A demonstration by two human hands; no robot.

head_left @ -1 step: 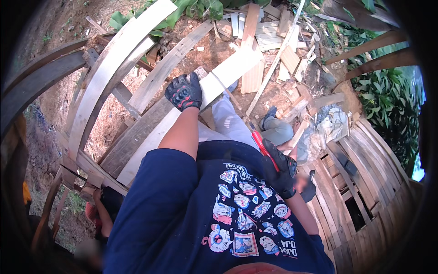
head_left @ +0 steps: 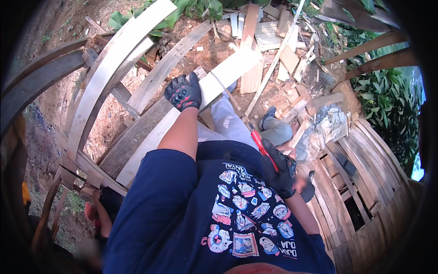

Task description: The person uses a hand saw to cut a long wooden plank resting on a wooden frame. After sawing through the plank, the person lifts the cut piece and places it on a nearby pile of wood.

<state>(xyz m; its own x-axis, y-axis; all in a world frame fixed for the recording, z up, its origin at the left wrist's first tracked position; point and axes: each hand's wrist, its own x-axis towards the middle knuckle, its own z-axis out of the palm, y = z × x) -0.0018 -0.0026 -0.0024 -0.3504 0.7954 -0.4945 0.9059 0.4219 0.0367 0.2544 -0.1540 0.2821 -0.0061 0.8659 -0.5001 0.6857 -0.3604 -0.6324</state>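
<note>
From where I'm stood, the pale plank (head_left: 232,71) runs on a slant in front of the person, its near end low on their left, far end up & to the right, overlapping the offcuts (head_left: 269,39) on the ground. Its lower stretch lies along the RH edge of a darker timber (head_left: 137,132); can't tell if it's on top or just alongside. L hand (head_left: 184,92), black glove w/ red trim, is at the plank's LH long edge, approx midway, fingers bent; can't tell if it's gripping or only pressing. R hand (head_left: 279,170), also gloved, is closed round the red handle of a saw (head_left: 258,140), close by the RH side of the shirt. Key bit: the saw's long axis cuts across the plank's, blade going up & left from the handle, its tip end over the plank just beyond the L hand, i.e. on the far-end side. So the L hand's nearer the plank, the R hand well off its RH edge w/ the blade spanning btwn. A co-worker's grey trouser leg (head_left: 276,132) is nr the saw handle, to its right.
</note>
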